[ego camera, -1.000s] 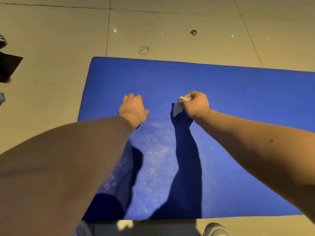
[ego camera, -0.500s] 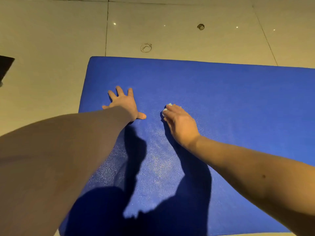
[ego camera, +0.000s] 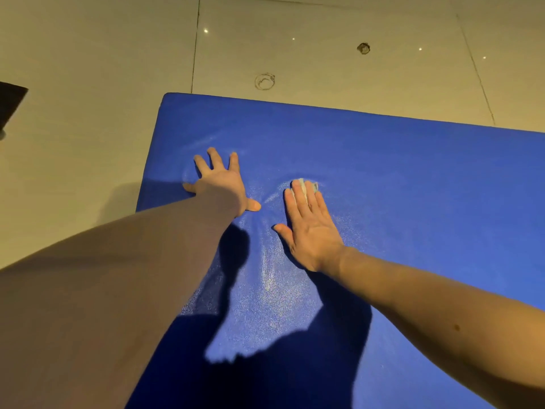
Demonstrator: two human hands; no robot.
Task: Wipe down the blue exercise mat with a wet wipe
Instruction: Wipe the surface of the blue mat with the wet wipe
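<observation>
Two hands lie flat on the mat (ego camera: pixel 413 187) — my left hand (ego camera: pixel 221 184) splayed wide near its left edge, left of centre in the frame, my right hand (ego camera: pixel 309 228) just beside it with fingers straight and close together. The wipe (ego camera: pixel 308 185) sits under my right fingertips, a pale scrap showing past them, pressed to the blue surface rather than gripped.

A second ago I had it bunched in curled fingers and my left hand was knuckled; since then both have flattened out and slid up the frame toward the far edge. Below my right palm a pale damp sheen runs down toward the bottom of the frame, between the two arm shadows — I take that as the strip already wiped. So I judge the stroke is in mid-push, with flat pressure covering more surface than the bunched hold did.

The wide stretch of mat at the right of the frame shows no such sheen, and the strip up to the far edge looks mostly dry, so most of the job is left. The tiled floor (ego camera: pixel 88 69) fills the top and left of the frame.
</observation>
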